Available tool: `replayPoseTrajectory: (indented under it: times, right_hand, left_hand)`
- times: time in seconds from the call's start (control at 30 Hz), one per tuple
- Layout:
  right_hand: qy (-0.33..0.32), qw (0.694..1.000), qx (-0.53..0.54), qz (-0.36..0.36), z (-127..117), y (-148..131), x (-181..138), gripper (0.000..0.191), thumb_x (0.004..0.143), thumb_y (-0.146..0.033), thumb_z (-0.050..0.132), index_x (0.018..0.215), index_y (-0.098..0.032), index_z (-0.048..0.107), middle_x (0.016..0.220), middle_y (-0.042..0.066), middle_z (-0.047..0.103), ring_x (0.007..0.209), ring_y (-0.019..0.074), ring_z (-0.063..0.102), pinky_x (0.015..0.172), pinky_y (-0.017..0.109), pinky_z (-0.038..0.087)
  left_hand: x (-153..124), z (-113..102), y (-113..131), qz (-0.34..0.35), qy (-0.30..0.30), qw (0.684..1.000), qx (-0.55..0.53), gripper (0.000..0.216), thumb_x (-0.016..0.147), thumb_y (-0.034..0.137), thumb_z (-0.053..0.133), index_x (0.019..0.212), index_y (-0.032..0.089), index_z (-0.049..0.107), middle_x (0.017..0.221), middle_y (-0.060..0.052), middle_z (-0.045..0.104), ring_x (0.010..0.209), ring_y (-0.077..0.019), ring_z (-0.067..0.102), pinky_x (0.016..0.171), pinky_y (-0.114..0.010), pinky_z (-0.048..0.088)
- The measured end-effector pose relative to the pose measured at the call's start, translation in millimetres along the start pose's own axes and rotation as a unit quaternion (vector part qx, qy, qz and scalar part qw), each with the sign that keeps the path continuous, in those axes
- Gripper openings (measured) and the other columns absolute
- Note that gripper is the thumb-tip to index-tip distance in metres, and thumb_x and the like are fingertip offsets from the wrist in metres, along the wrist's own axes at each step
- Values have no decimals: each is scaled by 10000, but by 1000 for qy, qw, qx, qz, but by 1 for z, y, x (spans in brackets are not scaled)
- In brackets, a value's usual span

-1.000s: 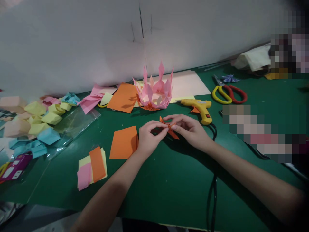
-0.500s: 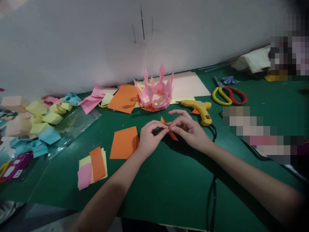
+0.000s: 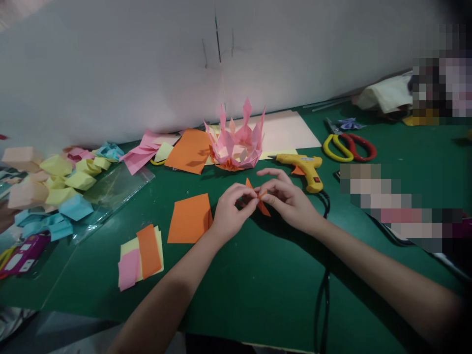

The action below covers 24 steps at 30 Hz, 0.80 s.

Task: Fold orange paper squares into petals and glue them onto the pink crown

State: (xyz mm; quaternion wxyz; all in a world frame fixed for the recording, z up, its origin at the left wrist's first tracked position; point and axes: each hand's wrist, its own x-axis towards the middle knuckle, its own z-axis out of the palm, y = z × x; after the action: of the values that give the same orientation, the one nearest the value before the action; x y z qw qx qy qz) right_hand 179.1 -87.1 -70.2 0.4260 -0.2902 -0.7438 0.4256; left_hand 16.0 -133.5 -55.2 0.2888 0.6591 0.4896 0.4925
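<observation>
A small folded piece of orange paper [image 3: 264,208] is pinched between both hands above the green table. My left hand [image 3: 232,210] grips its left side with thumb and fingertips. From the right, my right hand [image 3: 289,200] pinches the same piece, its upper finger raised. The middle of the fold is partly hidden by the fingertips. Just beyond the hands stands a pink paper crown [image 3: 236,142] with pointed tips and some orange at its base. A sheet of orange paper [image 3: 190,219] lies beside my left wrist.
A yellow glue gun [image 3: 309,169] lies right of my hands, its black cord [image 3: 327,295] running to the front edge. Farther right are scissors [image 3: 348,147] with yellow and red handles. Small paper pieces [image 3: 149,253] and a heap of folded papers [image 3: 55,184] lie left.
Both hands keep nearly the same place and grip on the folded orange paper. The paper's lower tip has shifted very slightly.
</observation>
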Motion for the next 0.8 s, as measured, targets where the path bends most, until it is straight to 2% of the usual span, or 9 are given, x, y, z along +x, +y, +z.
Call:
replayPoseTrajectory:
  times: [0.2, 0.33, 0.43, 0.53, 0.6, 0.67, 0.8]
  right_hand:
    - [5, 1000, -4, 10, 1, -2, -2, 151, 859, -374, 562, 815, -239, 614, 1223, 93, 449, 1222, 286, 436, 869, 404, 509]
    - [26, 1000, 7, 11, 2, -3, -1, 135, 839, -363, 596, 801, -241, 638, 1212, 83, 462, 1132, 254, 516, 842, 386, 522]
    - [45, 998, 32, 14, 2, -3, 0, 133, 805, -380, 638, 804, -248, 656, 1200, 75, 490, 1110, 239, 535, 821, 358, 529]
    - [69, 991, 105, 46, 3, 1, 3, 241, 793, -432, 638, 978, -277, 626, 1187, 61, 528, 975, 197, 598, 757, 327, 542]
    - [80, 983, 133, 94, 2, 4, 4, 378, 784, -454, 640, 1113, -280, 573, 1101, 52, 590, 769, 150, 618, 680, 312, 542]
    - [64, 980, 122, 141, 1, 6, 6, 439, 766, -457, 657, 1141, -243, 577, 950, 42, 648, 648, 128, 590, 637, 306, 530]
    - [12, 977, 118, 180, 0, 6, 8, 343, 738, -471, 675, 929, -186, 664, 757, 32, 673, 611, 129, 588, 621, 300, 526]
  left_hand:
    - [0, -1, 1, 6, -8, 1000, 10, 64, 790, 155, 583, 747, 201, 584, 810, -8, 566, 743, -121, 563, 624, -227, 471]
    - [0, 0, 1, 0, 1, 1000, 2, 55, 790, 160, 593, 748, 196, 595, 839, -15, 575, 769, -121, 571, 604, -210, 460]
    - [2, 0, -1, -32, 8, 999, -43, 35, 798, 192, 595, 764, 187, 601, 912, -38, 589, 809, -130, 581, 573, -198, 458]
    - [5, -1, -7, -84, 0, 988, -129, 93, 789, 258, 613, 763, 178, 576, 973, -55, 603, 824, -143, 593, 580, -209, 495]
    - [7, -2, -10, -117, -24, 976, -185, 152, 775, 303, 634, 757, 178, 550, 1036, -62, 612, 836, -148, 606, 601, -229, 523]
    - [8, -2, -12, -144, -48, 962, -227, 192, 767, 331, 649, 761, 179, 533, 1089, -67, 620, 837, -151, 623, 617, -249, 540]
    - [8, -3, -13, -171, -51, 948, -263, 190, 768, 329, 660, 770, 173, 551, 1091, -78, 653, 851, -157, 650, 692, -288, 556]
